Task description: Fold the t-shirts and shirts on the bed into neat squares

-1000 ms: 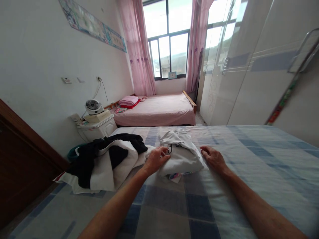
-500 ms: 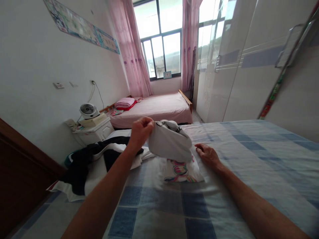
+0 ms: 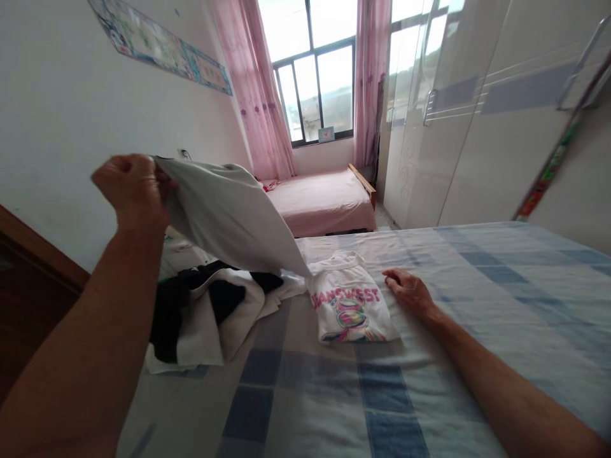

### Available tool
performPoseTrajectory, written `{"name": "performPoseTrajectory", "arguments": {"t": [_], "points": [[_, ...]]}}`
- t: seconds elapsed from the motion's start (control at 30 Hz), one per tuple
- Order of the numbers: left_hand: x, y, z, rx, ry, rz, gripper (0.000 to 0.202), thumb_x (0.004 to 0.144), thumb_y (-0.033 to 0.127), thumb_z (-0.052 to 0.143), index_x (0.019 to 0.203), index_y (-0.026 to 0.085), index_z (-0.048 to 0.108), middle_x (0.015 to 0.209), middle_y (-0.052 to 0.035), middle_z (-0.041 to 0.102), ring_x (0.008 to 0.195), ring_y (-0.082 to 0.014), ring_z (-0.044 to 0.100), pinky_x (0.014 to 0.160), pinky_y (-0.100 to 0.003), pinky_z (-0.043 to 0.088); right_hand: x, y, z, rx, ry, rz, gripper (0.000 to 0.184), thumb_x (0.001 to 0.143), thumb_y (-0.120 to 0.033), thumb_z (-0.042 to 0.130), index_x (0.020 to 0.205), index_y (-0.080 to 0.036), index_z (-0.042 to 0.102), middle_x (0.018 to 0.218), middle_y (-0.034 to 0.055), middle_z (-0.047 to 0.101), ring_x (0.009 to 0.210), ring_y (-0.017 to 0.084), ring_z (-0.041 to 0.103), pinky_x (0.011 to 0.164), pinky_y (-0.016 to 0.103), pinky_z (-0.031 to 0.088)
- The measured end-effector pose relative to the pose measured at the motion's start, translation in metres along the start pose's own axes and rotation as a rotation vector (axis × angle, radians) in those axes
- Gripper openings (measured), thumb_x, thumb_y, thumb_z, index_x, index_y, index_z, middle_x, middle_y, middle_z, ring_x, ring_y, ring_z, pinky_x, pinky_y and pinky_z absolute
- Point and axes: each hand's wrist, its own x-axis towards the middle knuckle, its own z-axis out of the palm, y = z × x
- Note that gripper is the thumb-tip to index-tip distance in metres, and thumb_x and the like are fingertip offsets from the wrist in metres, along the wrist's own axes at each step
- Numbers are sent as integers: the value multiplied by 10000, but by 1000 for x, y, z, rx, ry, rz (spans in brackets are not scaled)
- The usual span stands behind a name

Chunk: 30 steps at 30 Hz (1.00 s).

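Observation:
My left hand [image 3: 131,191] is raised at the left, its fingers closed on the edge of a light grey garment [image 3: 229,216] that hangs down toward the bed. A folded white T-shirt [image 3: 348,305] with a colourful print lies on the blue checked bedsheet [image 3: 334,407]. My right hand [image 3: 405,289] rests on the sheet just right of that T-shirt, fingers curled loosely against the bed and holding nothing. A heap of black and white clothes [image 3: 210,312] lies to the left, under the lifted garment.
A second bed with pink bedding [image 3: 324,203] stands under the window [image 3: 315,89] with pink curtains. A tall white wardrobe [image 3: 477,127] runs along the right. A dark wooden headboard [image 3: 28,280] is at the far left.
My left hand has lifted the grey garment off the folded stack and swung it up and to the left, uncovering the printed T-shirt. My right hand stayed beside the T-shirt.

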Motion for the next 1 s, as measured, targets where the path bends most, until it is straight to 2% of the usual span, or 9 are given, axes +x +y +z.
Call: {"name": "performPoseTrajectory", "arguments": {"t": [0.23,0.4,0.47,0.6,0.67,0.73,0.87,0.93,1.0], "points": [[27,-12,-46,493,263,281,126,731,24,468,821,27,556,755,10,572,736,-95,512,824,-312,452,0,-1,-2,-16,-3,-16,330,816,-297,425,1017,-185,662,987,61,711,885,201,650,801,300,463],[22,-56,-59,925,-208,97,135,701,162,603,802,74,613,677,-9,599,709,-134,511,821,-302,440,0,-3,-4,-28,12,-1,331,800,-309,431,995,-191,671,948,63,718,855,209,657,770,305,473],[2,-74,-66,1069,-302,103,191,724,254,603,846,109,635,686,-15,608,676,-152,504,758,-296,446,0,-3,-5,-24,6,-5,326,799,-311,432,988,-197,673,938,60,719,846,209,660,767,305,475],[-53,-109,-81,1233,-774,56,146,746,294,581,779,163,639,690,-16,615,629,-163,515,654,-263,426,-1,-4,-5,-16,-3,5,338,806,-308,428,1006,-180,668,974,75,713,872,216,656,788,313,472],[-70,-119,-85,1224,-882,42,106,739,257,586,746,164,636,687,-20,620,649,-168,540,653,-254,426,-2,-5,-4,-14,-4,12,341,809,-305,427,1017,-172,662,989,80,709,889,217,651,802,316,468],[-75,-117,-83,1233,-813,62,134,743,236,574,824,154,642,777,-49,643,706,-191,568,681,-281,445,-2,-5,-4,-11,-7,10,337,813,-298,424,1019,-171,659,994,79,706,896,213,648,814,316,463],[-90,-80,-55,1081,-397,380,390,790,200,507,1174,141,533,1113,-122,591,963,-246,569,825,-369,463,-2,-4,-2,-9,-9,3,329,824,-290,418,1024,-176,653,1015,76,700,915,208,641,829,314,455],[-123,-58,-34,867,-522,449,327,821,154,453,1131,131,553,1076,-111,600,971,-214,576,855,-332,460,-1,-3,-2,-13,-11,4,326,828,-287,417,1028,-178,650,1021,74,699,921,208,639,830,313,453],[-172,-43,-12,630,-910,385,234,847,175,458,1033,146,596,1012,-74,625,848,-163,609,802,-271,480,-1,-3,-2,-17,-11,6,318,828,-282,420,1025,-182,649,1014,69,701,920,203,640,823,305,454]]}}
